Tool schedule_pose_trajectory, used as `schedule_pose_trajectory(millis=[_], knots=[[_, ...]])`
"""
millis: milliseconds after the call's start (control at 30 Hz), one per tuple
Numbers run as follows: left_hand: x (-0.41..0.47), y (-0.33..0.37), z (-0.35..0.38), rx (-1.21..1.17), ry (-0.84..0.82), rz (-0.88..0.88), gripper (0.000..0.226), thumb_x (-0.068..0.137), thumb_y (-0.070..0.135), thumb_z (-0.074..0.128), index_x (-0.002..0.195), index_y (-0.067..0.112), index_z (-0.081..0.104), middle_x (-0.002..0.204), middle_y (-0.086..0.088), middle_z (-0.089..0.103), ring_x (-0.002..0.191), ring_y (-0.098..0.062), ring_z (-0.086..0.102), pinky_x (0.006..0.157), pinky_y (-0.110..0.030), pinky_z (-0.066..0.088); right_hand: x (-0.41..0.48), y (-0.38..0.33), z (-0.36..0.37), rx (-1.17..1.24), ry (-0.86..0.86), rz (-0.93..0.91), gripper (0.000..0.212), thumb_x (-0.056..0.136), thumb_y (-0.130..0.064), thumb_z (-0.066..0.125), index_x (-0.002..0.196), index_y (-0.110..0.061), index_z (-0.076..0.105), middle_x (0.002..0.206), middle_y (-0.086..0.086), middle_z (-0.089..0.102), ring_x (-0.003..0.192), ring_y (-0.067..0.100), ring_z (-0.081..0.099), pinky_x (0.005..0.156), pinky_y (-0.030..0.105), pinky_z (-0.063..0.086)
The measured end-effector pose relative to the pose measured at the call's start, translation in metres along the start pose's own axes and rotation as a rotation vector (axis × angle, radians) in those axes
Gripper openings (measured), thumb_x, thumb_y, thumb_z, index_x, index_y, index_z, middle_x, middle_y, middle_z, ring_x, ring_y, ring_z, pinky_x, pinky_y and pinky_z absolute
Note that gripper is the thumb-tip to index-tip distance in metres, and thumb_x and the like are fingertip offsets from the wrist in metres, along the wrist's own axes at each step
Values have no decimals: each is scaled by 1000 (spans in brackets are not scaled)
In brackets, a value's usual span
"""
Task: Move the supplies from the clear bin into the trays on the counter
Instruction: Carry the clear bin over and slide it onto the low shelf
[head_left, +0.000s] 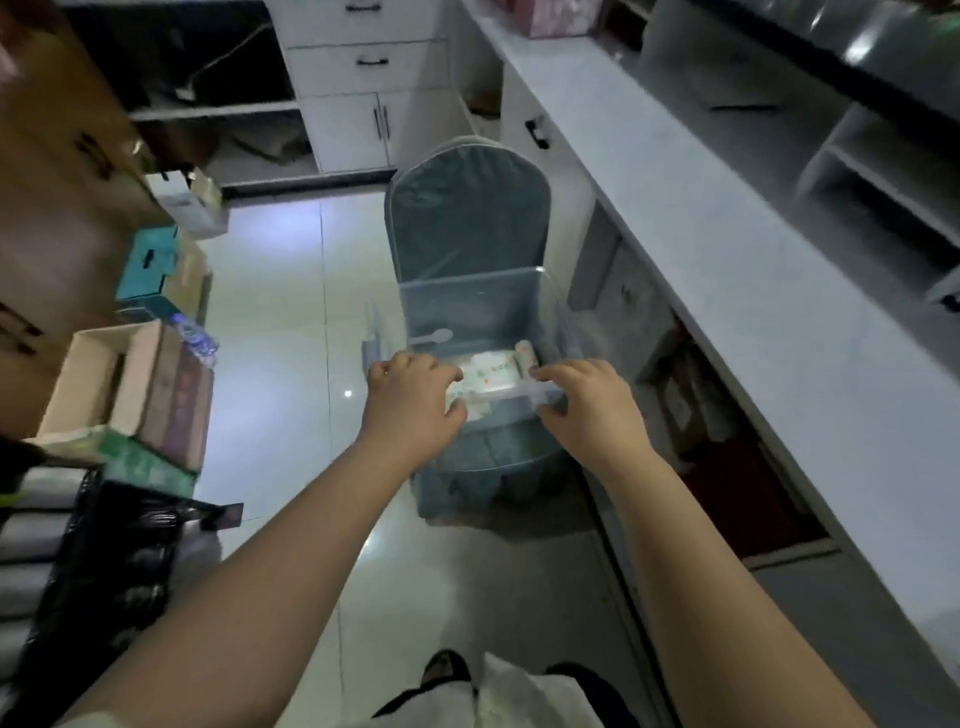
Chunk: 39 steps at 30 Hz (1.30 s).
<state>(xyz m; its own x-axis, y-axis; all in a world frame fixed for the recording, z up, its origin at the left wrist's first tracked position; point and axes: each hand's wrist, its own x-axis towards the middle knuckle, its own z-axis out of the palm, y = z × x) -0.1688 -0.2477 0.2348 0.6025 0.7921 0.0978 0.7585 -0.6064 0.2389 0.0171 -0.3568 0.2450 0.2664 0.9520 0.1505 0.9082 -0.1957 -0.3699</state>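
Observation:
A clear plastic bin stands on the seat of a grey-blue covered chair. Inside it lie a white packet with green print, a small roll and a white plastic spoon. My left hand grips the bin's near rim on the left. My right hand holds the same rim on the right, fingers curled over the clear edge. No trays can be made out on the white counter to the right.
The counter runs along the right with white shelf units on top and open cupboards below. Cardboard boxes and stacked goods crowd the left. White drawers stand at the back. Glossy tile floor lies between.

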Motion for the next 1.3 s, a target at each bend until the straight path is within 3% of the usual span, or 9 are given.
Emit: schedule_pose_trajectory(millis=[333,700,967,1133,1200,1300], knots=[[132,-87,45,-4,-141,-32,37,85,35,55,119,26,62,117,-3,62,113,-27,47,93,-41,32,137,5,90,84,-98,75,39,81,-17,69,119,-17,63,121,2,63,115,27,48,92,46,42],[287,-119,112,14,-373,136,41,85,32,53,125,24,58,123,-2,60,115,-26,47,95,-42,33,258,67,170,104,-169,321,40,82,-23,67,122,-21,60,125,1,60,119,26,44,94,43,38],[362,-175,176,33,-610,414,47,85,36,53,131,30,51,130,0,55,121,-25,42,96,-39,30,264,51,222,199,-84,706,46,77,-34,71,121,-25,61,121,-2,62,116,25,45,97,39,35],[389,-213,197,38,-772,654,50,84,32,56,133,29,48,134,-2,51,124,-27,39,98,-41,32,242,-19,277,186,88,1042,55,69,-23,79,121,-17,62,123,11,58,118,36,45,98,46,36],[397,-224,196,-8,-787,719,50,84,30,57,133,29,48,135,-3,52,123,-28,41,97,-41,33,243,-44,295,173,40,1153,62,71,-30,77,128,-20,56,133,12,50,127,35,36,103,49,34],[408,-245,197,-93,-726,730,51,84,32,59,134,30,48,134,-3,54,120,-29,46,96,-43,39,243,-73,325,164,-186,1214,72,78,-45,67,141,-27,37,152,8,26,139,31,14,111,50,20]])
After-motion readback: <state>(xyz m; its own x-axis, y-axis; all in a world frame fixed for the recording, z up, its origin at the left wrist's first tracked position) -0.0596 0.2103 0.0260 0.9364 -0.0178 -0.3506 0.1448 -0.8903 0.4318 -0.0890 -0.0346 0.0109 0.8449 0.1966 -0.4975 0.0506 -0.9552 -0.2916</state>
